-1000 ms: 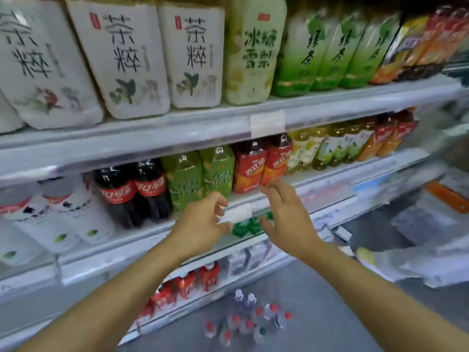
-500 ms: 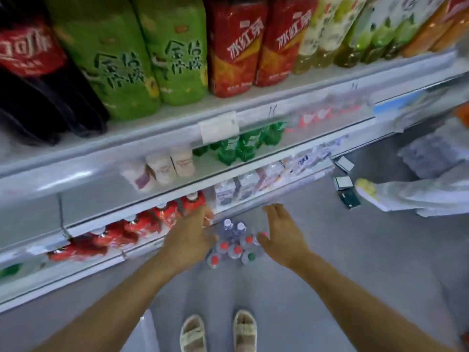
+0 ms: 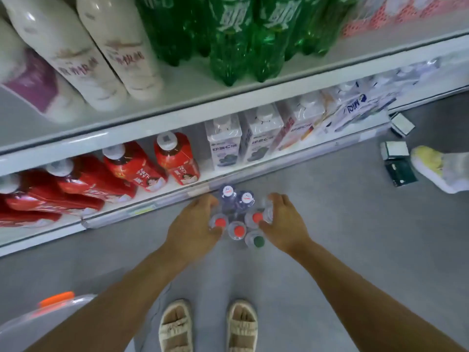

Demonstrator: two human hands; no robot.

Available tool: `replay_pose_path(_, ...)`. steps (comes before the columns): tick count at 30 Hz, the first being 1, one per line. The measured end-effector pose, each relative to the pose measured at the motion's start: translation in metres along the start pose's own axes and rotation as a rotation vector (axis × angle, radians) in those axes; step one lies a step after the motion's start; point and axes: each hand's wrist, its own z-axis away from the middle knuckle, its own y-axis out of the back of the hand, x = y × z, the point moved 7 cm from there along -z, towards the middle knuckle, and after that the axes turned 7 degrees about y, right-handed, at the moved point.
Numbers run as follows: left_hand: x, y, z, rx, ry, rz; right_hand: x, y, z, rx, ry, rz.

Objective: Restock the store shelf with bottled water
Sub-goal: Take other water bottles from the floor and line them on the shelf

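Observation:
Several small water bottles (image 3: pixel 236 231) stand in a tight cluster on the grey floor in front of the bottom shelf (image 3: pixel 142 212). Most have red caps, two have white caps and one has a green cap. My left hand (image 3: pixel 195 224) curls round the red-capped bottle (image 3: pixel 220 222) on the cluster's left side. On the right side, my right hand (image 3: pixel 285 222) wraps its fingers and thumb round a clear bottle (image 3: pixel 267 213). Both arms reach down from the bottom of the view.
The bottom shelf holds red-labelled bottles (image 3: pixel 175 158) and white cartons (image 3: pixel 224 143); above are green bottles (image 3: pixel 228 39) and white bottles (image 3: pixel 109 52). Small boxes (image 3: pixel 396 151) and another person's foot (image 3: pixel 439 168) lie at the right. A clear bin (image 3: pixel 38 321) sits bottom left, near my sandals (image 3: pixel 175 326).
My view has dropped from the middle shelves to the floor. Both hands came down from shelf height and have closed on bottles at either side of the cluster.

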Motion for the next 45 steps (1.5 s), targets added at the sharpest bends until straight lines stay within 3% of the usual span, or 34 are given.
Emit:
replay_pose_path(6,-0.043,-0.064,-0.074,0.047,-0.030,-0.039,0.048,-0.064,-0.070,0.004,-0.003,0.003)
replay_pose_path(16,-0.088,-0.117,-0.144,0.095,-0.045,-0.070,0.081,-0.136,-0.157,-0.137,0.081,-0.046)
replay_pose_path(25,-0.089,-0.120,-0.155,0.075,-0.077,-0.045,0.092,-0.129,-0.170,0.036,0.152,-0.057)
replay_pose_path(33,-0.046,-0.091,-0.133,0.057,-0.170,-0.004,0.096,-0.062,-0.126,0.168,0.079,-0.171)
replay_pose_path(37,-0.003,-0.063,-0.101,0.058,-0.222,-0.042,0.085,0.007,-0.088,0.260,0.078,-0.202)
replay_pose_path(45,0.105,0.017,-0.013,-0.049,-0.328,-0.044,0.017,0.161,0.007,0.271,0.151,-0.574)
